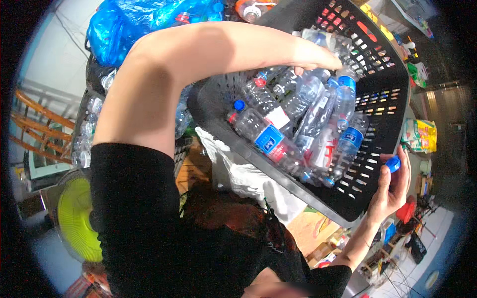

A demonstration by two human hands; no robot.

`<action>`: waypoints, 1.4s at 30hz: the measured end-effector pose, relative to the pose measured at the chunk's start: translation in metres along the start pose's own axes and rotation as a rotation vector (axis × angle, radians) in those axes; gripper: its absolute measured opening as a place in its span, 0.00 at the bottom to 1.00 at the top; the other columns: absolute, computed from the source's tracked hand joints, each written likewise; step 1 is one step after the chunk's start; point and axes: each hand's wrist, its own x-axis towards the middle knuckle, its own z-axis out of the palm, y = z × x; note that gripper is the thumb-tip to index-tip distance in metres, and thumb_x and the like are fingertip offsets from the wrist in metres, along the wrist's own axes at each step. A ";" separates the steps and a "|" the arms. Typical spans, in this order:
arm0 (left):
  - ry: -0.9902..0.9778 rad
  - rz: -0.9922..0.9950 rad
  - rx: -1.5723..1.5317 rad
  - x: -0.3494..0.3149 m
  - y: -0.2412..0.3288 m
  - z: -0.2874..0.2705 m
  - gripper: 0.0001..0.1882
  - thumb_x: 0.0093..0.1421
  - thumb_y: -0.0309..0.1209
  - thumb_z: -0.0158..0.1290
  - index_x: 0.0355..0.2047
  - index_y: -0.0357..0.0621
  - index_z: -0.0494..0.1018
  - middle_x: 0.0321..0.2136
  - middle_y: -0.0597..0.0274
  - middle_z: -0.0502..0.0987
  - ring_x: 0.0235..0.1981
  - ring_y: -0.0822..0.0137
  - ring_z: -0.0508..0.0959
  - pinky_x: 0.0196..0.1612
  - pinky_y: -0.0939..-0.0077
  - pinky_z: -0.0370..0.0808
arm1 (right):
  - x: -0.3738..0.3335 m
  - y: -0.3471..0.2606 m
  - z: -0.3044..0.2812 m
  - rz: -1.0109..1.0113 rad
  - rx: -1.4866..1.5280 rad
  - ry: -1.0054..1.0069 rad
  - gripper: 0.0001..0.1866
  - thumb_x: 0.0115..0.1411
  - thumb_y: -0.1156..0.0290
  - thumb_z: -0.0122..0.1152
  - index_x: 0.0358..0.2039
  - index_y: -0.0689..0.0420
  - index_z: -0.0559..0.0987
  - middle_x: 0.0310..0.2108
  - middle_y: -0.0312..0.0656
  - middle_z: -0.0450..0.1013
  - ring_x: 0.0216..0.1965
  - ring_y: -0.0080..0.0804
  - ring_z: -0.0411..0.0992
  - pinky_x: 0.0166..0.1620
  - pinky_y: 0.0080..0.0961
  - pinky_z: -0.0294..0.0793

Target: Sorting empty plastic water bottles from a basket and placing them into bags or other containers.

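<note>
My left arm reaches across a large black slatted plastic basket (377,74) filled with clear plastic bottles. Over the far side of the pile is my left hand (318,58), against a clear bottle (325,38); most of its fingers are blurred or hidden. Beside the basket's right edge, my right hand (392,191) pinches a blue bottle cap (393,164) between thumb and fingers; whether a bottle is attached cannot be made out. Inside the basket, a blue-capped bottle (268,139) with a blue label lies nearest me, next to another blue-labelled bottle (352,136).
Blue plastic bags (107,30) stand behind my left arm, with more bottles (87,129) below them. White plastic sheeting (233,169) hangs beneath the basket's near side. A green fan (77,216) is at the left, and a yellow-green packet (421,135) at the right.
</note>
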 end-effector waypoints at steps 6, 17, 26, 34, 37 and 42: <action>0.148 -0.120 0.803 0.031 -0.018 -0.026 0.12 0.49 0.26 0.53 0.33 0.32 0.77 0.23 0.48 0.79 0.24 0.54 0.82 0.25 0.56 0.79 | 0.008 -0.001 0.001 0.110 0.066 -0.119 0.25 0.60 0.77 0.63 0.58 0.62 0.73 0.48 0.43 0.73 0.45 0.27 0.73 0.52 0.22 0.70; -0.225 -0.019 1.460 0.006 -0.037 0.001 0.12 0.46 0.27 0.57 0.33 0.47 0.82 0.32 0.52 0.82 0.38 0.53 0.82 0.39 0.59 0.78 | 0.012 0.021 0.002 0.197 0.485 0.031 0.25 0.64 0.67 0.61 0.59 0.62 0.71 0.35 0.40 0.76 0.20 0.09 0.56 0.23 0.08 0.50; -0.172 0.768 1.005 -0.032 0.059 0.096 0.11 0.51 0.36 0.57 0.30 0.44 0.74 0.32 0.55 0.74 0.37 0.53 0.75 0.39 0.58 0.74 | 0.014 0.019 -0.003 0.284 0.796 0.199 0.20 0.64 0.71 0.60 0.55 0.64 0.74 0.31 0.41 0.78 0.19 0.10 0.60 0.22 0.09 0.55; 0.099 1.412 1.079 -0.007 0.025 0.164 0.14 0.52 0.33 0.52 0.40 0.51 0.74 0.43 0.61 0.73 0.48 0.61 0.73 0.49 0.60 0.69 | 0.013 0.019 -0.005 0.297 0.807 0.193 0.22 0.65 0.69 0.59 0.57 0.64 0.72 0.32 0.44 0.76 0.18 0.09 0.58 0.21 0.08 0.54; 0.030 1.365 1.294 0.034 0.033 0.121 0.23 0.53 0.30 0.54 0.52 0.52 0.69 0.44 0.67 0.72 0.47 0.65 0.73 0.46 0.61 0.70 | 0.011 0.026 0.000 0.256 0.804 0.206 0.24 0.66 0.67 0.58 0.59 0.67 0.69 0.34 0.49 0.75 0.17 0.09 0.55 0.21 0.07 0.52; -0.036 1.286 1.532 0.026 0.041 0.080 0.23 0.47 0.28 0.57 0.46 0.50 0.71 0.50 0.64 0.70 0.52 0.62 0.70 0.50 0.67 0.69 | 0.012 0.023 0.000 0.253 0.800 0.216 0.24 0.66 0.66 0.58 0.59 0.66 0.70 0.33 0.47 0.75 0.17 0.09 0.54 0.20 0.07 0.50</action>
